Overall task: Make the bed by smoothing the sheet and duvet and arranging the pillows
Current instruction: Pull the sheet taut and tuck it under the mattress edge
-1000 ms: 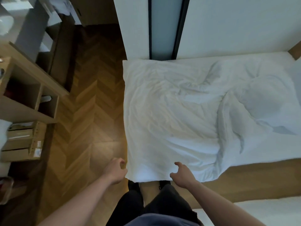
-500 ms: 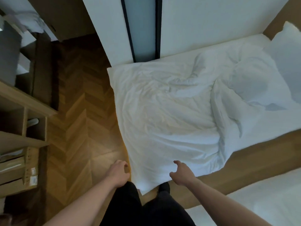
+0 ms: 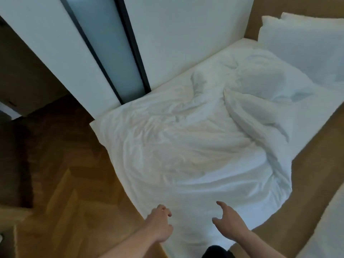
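Head view: a rumpled white duvet (image 3: 186, 151) stretches lengthwise away toward the pillows (image 3: 305, 47). The left hand (image 3: 161, 225), fingers curled, pinches its near edge; the right hand (image 3: 229, 223) hovers alongside, fingers spread.

My hands have open floor (image 3: 70, 183) along the bed's foot edge. The rumpled duvet (image 3: 186, 155) covers that end, ridged high toward the right edge, and a wall (image 3: 176, 43) closes the far edge.

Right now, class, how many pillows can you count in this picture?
2, both at the bed's far right end: one pillow in front, a second pillow peeking behind it. The rumpled duvet may hide others.
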The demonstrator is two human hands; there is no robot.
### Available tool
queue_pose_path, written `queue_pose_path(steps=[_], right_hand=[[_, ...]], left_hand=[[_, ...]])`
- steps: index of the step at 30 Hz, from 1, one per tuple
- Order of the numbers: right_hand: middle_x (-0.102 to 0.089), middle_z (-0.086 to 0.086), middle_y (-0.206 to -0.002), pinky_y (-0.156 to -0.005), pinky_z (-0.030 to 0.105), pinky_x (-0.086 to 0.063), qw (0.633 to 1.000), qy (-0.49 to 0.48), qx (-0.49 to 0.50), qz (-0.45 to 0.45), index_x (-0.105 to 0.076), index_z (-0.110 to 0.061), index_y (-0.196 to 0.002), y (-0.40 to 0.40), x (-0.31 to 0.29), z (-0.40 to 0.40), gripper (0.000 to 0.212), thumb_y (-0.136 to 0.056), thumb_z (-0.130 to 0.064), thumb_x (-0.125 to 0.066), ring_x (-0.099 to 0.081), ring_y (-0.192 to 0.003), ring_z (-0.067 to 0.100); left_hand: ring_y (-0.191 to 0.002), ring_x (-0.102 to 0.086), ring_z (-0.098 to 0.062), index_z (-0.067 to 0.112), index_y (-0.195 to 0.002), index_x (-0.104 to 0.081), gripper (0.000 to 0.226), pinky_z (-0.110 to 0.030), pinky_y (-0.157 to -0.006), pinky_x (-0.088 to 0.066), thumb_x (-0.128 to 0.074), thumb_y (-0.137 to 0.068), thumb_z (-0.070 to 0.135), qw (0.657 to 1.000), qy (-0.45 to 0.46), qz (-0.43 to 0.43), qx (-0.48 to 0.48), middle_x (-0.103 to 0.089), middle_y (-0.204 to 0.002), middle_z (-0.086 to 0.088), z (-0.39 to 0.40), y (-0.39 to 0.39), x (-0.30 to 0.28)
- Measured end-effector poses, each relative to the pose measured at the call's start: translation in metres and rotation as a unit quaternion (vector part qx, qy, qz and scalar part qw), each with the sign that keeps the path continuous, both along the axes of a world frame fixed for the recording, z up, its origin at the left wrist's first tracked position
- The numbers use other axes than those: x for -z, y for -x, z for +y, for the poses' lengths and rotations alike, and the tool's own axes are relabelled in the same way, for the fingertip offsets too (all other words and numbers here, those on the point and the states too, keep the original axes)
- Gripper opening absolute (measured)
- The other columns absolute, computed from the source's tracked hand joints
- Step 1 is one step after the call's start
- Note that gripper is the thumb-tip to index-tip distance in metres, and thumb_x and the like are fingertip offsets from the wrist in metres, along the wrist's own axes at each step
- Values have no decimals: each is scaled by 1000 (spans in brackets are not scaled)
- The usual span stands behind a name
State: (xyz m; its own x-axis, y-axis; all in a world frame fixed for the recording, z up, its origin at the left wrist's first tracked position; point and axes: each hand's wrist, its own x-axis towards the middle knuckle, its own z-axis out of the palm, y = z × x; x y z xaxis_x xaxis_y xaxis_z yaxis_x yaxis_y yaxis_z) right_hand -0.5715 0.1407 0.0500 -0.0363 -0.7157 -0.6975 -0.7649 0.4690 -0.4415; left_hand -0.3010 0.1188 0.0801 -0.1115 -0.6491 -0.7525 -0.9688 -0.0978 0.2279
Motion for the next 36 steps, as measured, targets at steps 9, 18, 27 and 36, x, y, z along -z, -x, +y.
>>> queue_pose_path(steps=[9,18,27,36], right_hand=[[-24,4,-166,-97,37,-53,992,-80,85,43,-23,-26,-161,-89,173,69,78,-91,-34,-56,-60,-119,24],[-52,13,-144,-84,34,-50,940,-98,325,33,-15,-11,-162,-111,236,147,77,-102,-40,-54,-64,-103,21],[-25,7,-167,-119,52,-30,796,-171,579,-40,-16,-15,-163,-110,317,185,104,-88,-83,-38,-30,-150,36],[-54,2,-148,-111,59,-44,718,-148,655,-183,-51,-27,-149,-125,372,179,139,-40,-112,-36,-55,-128,38]], left_hand=[[-148,-23,-32,25,-155,-30,65,-46,-116,-34,-51,-94,28,988,-50,33,144,-10,-166,-3,33,-55,185],[-155,-2,-29,35,-162,-6,82,-48,-122,-26,-52,-95,27,974,-32,57,218,16,-169,6,51,-81,245],[-156,11,-28,37,-160,12,92,-46,-125,-21,-55,-97,35,966,-27,46,253,27,-166,8,60,-70,304],[-157,1,-26,38,-160,-5,92,-43,-123,-27,-58,-86,32,976,21,85,201,15,-168,9,66,-69,326]])
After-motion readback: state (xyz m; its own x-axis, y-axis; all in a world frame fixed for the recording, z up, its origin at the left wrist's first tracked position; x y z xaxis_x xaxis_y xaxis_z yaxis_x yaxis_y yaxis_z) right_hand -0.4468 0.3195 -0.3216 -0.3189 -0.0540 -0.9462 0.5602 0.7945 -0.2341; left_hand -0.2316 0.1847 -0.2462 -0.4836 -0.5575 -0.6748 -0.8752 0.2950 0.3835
